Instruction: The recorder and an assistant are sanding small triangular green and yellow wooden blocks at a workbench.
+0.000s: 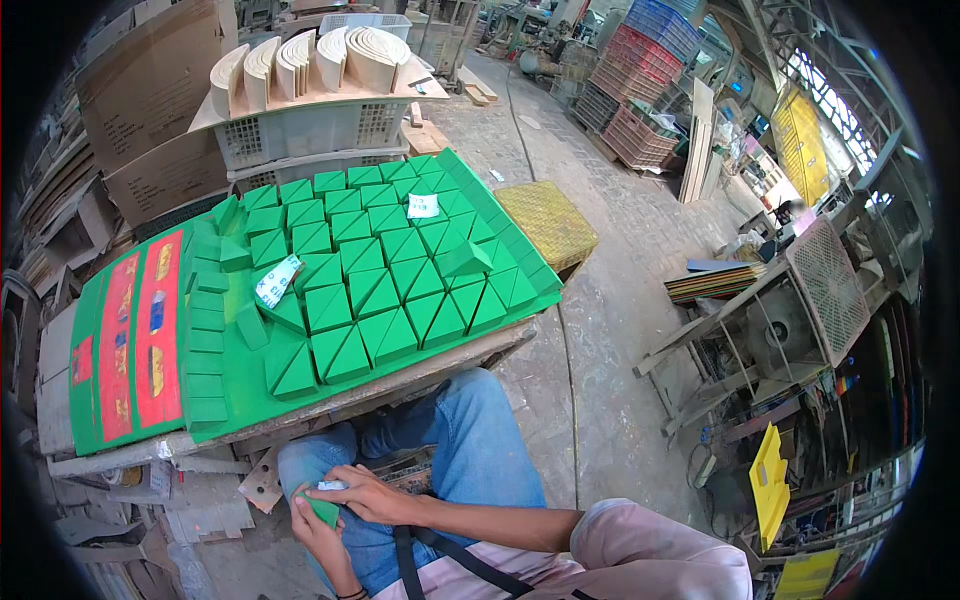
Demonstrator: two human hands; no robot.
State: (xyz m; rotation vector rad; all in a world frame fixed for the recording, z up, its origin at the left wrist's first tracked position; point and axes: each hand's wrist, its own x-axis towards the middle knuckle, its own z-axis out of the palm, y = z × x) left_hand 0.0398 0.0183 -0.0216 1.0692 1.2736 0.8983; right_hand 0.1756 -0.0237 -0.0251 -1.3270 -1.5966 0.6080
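Over my lap, my left hand (319, 529) grips a green triangular block (322, 508). My right hand (367, 495) holds a small white printed piece (332, 485), perhaps sandpaper, against or just above that block; the exact contact is hard to tell. On the workbench in front of me, rows of green triangular blocks (363, 256) cover a green board (247, 375). One block (465, 259) lies on top of the others at the right. Two more white printed pieces, one curled (277, 281) and one flatter (423, 205), rest on the blocks.
A red and green painted panel (159, 322) lies at the bench's left. Behind stands a pale plastic crate (315, 135) bearing curved plywood pieces (375, 56), beside cardboard boxes (150, 90). A yellow woven-top stool (547, 221) is near the bench's right corner. A fan (780, 330) stands at right.
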